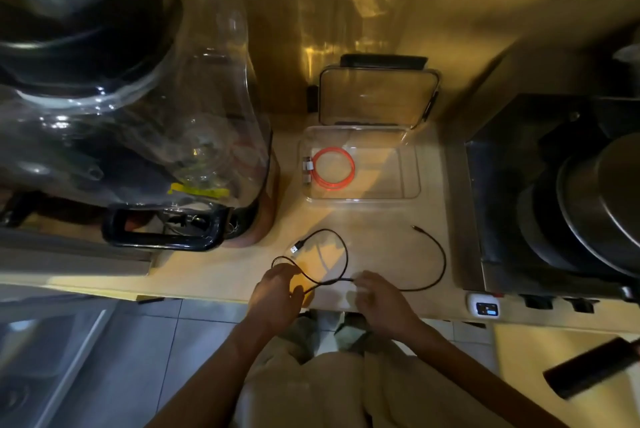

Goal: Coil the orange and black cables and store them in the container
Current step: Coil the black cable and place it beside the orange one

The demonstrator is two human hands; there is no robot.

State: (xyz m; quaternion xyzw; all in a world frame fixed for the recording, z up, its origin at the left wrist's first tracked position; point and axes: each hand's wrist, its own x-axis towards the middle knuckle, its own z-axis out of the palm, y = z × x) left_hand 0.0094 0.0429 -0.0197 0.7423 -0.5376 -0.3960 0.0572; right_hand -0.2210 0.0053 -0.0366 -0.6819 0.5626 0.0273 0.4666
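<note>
The orange cable [333,174] lies coiled in a ring in the left half of the clear container [408,181], whose lid [377,96] stands open behind it. The black cable [437,247] is spread on the counter in front of the container, with one loop near its USB plug [296,248] and a long arc trailing right. My left hand [277,292] pinches the looped part of the black cable. My right hand [379,299] holds the same cable a little further along, near the counter's front edge.
A large clear water jug [145,108] with a black handle [162,230] fills the counter's left side. A stove [554,192] with dark pots [595,205] stands at the right. A sink [41,358] lies at the lower left. The floor is below the counter edge.
</note>
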